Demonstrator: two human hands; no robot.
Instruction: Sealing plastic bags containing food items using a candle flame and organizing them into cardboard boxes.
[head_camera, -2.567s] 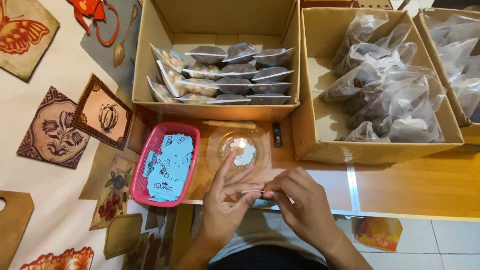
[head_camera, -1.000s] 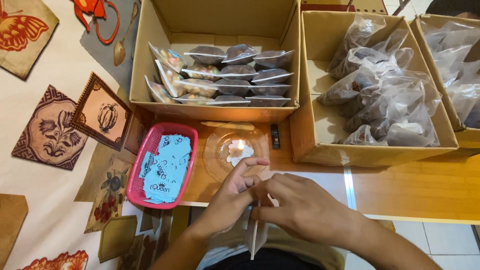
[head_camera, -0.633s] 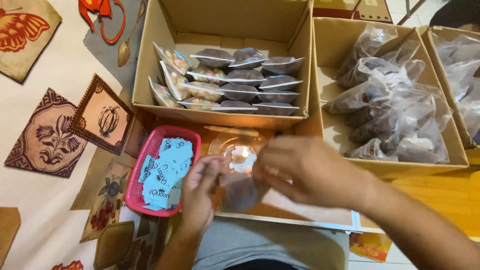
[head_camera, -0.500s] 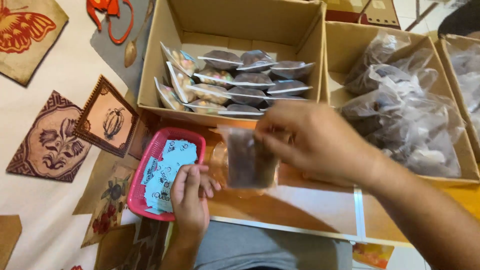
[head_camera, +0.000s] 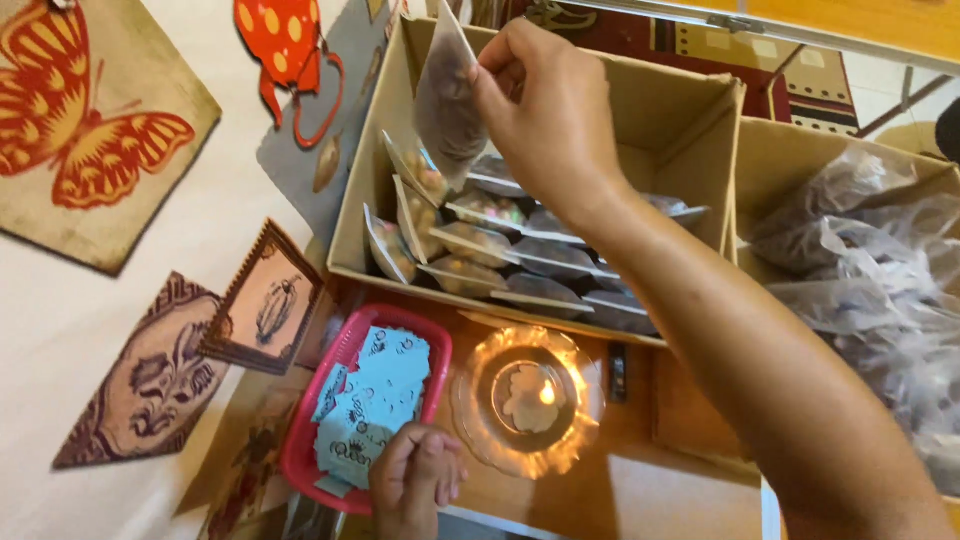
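One pouch (head_camera: 447, 100) held over the box (head_camera: 690, 120).
I see my right hand (head_camera: 545, 110) with fingers pinched on the pouch's top edge, above the packed rows. My left hand (head_camera: 415, 480) rests curled, fingers together, on blue labels (head_camera: 375, 400) in the pink basket (head_camera: 310, 440), beside the lit candle (head_camera: 545, 392).

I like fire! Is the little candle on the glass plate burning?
Burning: a small bright flame glows on the candle in the glass plate.
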